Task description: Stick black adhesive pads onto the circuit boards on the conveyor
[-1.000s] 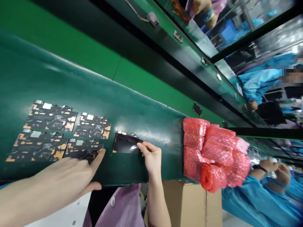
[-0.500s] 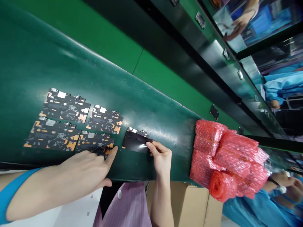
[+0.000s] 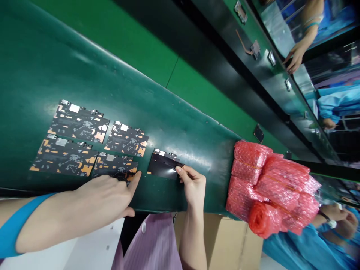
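Pinching the right end of a shiny black sheet [image 3: 161, 167] between thumb and fingers, the person's right hand [image 3: 195, 185] is hiding that corner, so whether the grip is also taking in the circuit board [image 3: 166, 153] beneath is impossible to tell. The sheet is covering most of that board, leaving mainly its top edge showing. The left hand [image 3: 112, 197] is reaching low over the mat with its index finger stretched out to the corner of the nearest small board [image 3: 112, 163], its thumb standing apart; it is not gripping anything that shows, though the back of the hand is concealing its other fingertips and the board's lower edge. Three more boards [image 3: 78, 122] are lying flat beside it. A blue band [image 3: 28, 221] is crossing the left forearm and running out of the picture, and a white surface [image 3: 92, 243] below is being cut off too.

Green matting [image 3: 92, 71] is covering the table, with red bubble-wrap bundles [image 3: 270, 183] piling up at its right end and a cardboard box [image 3: 227, 240] standing below. Beyond, small parts [image 3: 271, 58] are resting along a ledge, and a co-worker's hand [image 3: 296, 58] is reaching toward it.
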The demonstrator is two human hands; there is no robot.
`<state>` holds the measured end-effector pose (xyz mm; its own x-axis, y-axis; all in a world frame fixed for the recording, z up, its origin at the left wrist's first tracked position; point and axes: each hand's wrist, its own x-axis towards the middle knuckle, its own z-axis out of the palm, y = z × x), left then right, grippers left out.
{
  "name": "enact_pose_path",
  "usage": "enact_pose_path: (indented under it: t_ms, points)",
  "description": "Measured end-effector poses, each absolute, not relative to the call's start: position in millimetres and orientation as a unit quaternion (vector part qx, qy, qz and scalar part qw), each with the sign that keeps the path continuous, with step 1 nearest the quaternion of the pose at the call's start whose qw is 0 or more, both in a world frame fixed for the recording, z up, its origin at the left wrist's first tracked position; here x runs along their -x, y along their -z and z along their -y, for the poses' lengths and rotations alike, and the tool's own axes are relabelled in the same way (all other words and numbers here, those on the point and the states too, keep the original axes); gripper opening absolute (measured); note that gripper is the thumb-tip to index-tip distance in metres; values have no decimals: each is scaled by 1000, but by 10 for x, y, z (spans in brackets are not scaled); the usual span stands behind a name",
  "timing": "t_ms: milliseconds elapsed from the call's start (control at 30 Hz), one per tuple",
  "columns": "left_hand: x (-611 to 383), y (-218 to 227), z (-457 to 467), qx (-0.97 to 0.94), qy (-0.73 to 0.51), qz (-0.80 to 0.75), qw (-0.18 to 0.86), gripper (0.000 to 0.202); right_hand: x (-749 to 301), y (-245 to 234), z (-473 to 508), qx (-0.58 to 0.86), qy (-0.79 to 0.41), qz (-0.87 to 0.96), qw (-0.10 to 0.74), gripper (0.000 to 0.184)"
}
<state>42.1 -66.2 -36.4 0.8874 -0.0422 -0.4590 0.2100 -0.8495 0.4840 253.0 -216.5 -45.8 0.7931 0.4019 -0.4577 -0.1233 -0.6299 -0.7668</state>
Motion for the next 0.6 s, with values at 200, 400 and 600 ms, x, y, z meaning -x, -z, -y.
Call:
enact_pose_path:
  t_ms: [200,400,600]
  points:
    - [-401,372,681,-950,206,-21,235,83,-2531,469,2176,851,-305,95,417,33]
    - [-410,404,680,-941,223,-37,253,81,-2526,469,2175,855,-301,99,410,36]
    - [-392,405,730,-948,231,-38,217,83,-2540,460,2176,854,-309,106,404,37]
